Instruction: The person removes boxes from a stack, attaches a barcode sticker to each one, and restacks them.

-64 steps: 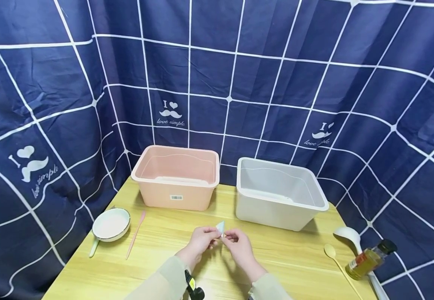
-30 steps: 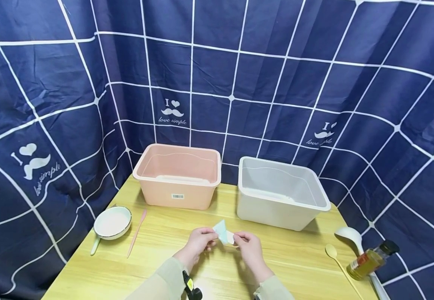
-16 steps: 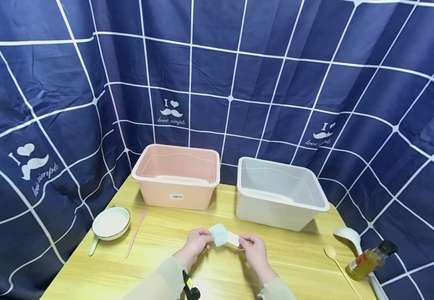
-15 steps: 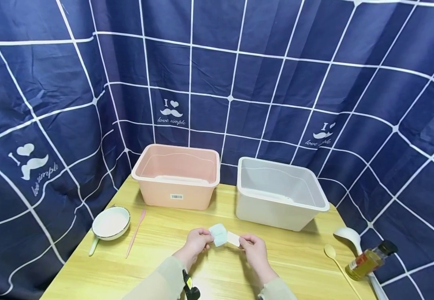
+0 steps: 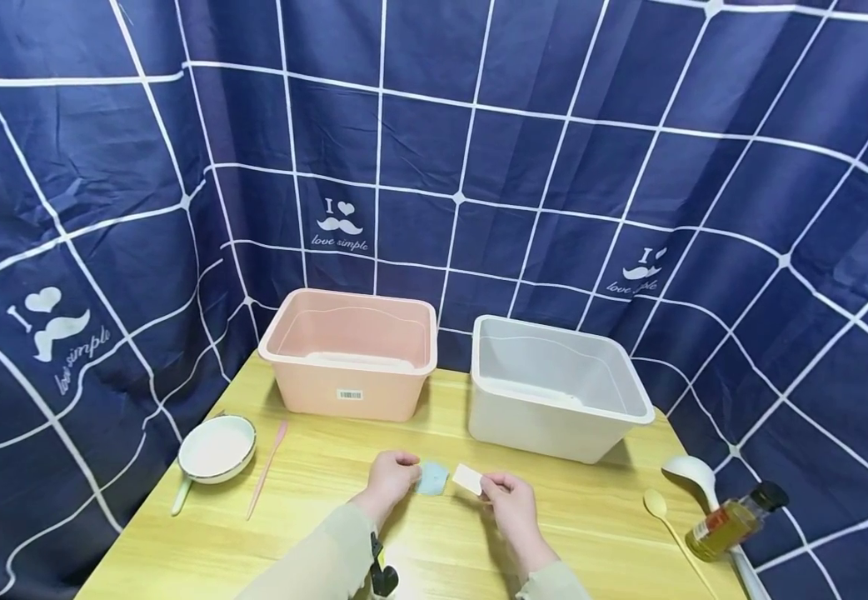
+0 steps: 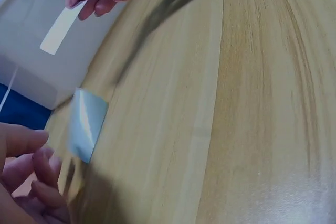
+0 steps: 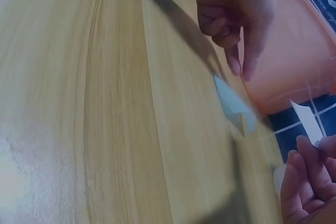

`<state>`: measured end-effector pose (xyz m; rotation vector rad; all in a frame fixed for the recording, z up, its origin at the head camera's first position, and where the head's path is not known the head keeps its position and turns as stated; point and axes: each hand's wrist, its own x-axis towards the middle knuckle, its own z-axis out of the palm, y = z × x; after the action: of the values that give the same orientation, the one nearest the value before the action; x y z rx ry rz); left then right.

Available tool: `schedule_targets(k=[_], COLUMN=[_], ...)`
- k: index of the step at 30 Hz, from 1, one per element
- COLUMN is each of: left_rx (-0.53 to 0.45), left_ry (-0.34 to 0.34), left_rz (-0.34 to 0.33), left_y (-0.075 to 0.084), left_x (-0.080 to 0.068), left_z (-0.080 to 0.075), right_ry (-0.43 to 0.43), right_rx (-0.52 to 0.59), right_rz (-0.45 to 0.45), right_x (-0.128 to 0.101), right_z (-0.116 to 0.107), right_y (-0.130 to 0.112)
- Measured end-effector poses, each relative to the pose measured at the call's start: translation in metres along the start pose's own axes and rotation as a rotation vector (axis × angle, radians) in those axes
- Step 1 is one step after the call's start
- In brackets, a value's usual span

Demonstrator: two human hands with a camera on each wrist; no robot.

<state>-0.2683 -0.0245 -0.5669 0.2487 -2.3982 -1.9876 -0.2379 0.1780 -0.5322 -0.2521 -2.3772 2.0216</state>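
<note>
Half the white strip [image 7: 308, 120] hides behind the right hand's fingers [image 7: 307, 182].

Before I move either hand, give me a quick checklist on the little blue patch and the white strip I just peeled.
1. White backing strip fully separate from the light blue square patch: ok.
2. Right hand pinches the strip firmly: ok.
3. Left hand has a grip on the patch: cannot tell; fingers are at its edge.
4. Patch lies flat on the wooden table: cannot tell.
5. Pink bin and white bin open and unobstructed: ok.
</note>
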Motion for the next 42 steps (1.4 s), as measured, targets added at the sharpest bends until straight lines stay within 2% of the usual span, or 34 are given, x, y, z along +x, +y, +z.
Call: schedule_targets(k=[5, 7, 10, 12, 15, 18, 22, 30, 38, 42], left_rx=[0.064, 0.078, 0.148, 0.234, 0.415, 0.568, 0.665, 0.704, 0.744, 0.711], left_ry=[0.076, 0.074, 0.031, -0.007, -0.040, -0.034, -0.009, 0.076, 0.102, 0.098], left_rz=[0.106, 0.161, 0.292, 0.390, 0.532, 0.624, 0.685, 0.804, 0.820, 0.783], left_y=[0.014, 0.024, 0.038, 0.046, 0.052, 0.052, 0.048, 0.044, 0.041, 0.042], left_x=[-0.008, -0.013, -0.021, -0.026, -0.032, -0.036, -0.038, -0.040, -0.039, -0.038], left_z=[0.000, 0.001, 0.004, 0.006, 0.010, 0.011, 0.013, 0.015, 0.016, 0.014], right_ry=[0.002, 0.001, 0.006, 0.005, -0.001, -0.022, -0.038, -0.059, -0.082, -0.083], right_rx=[-0.005, -0.006, -0.003, -0.006, -0.007, -0.014, -0.012, 0.027, 0.087, 0.104], right_rz=[-0.005, -0.014, -0.039, -0.053, -0.075, -0.105, -0.121, -0.108, -0.079, -0.077], right_x=[0.000, 0.000, 0.001, 0.001, 0.001, -0.002, -0.006, -0.011, -0.011, -0.011], right_z=[0.004, 0.006, 0.011, 0.016, 0.021, 0.027, 0.033, 0.043, 0.045, 0.043], right_y=[0.002, 0.001, -0.002, -0.004, -0.008, -0.011, -0.013, -0.014, -0.012, -0.013])
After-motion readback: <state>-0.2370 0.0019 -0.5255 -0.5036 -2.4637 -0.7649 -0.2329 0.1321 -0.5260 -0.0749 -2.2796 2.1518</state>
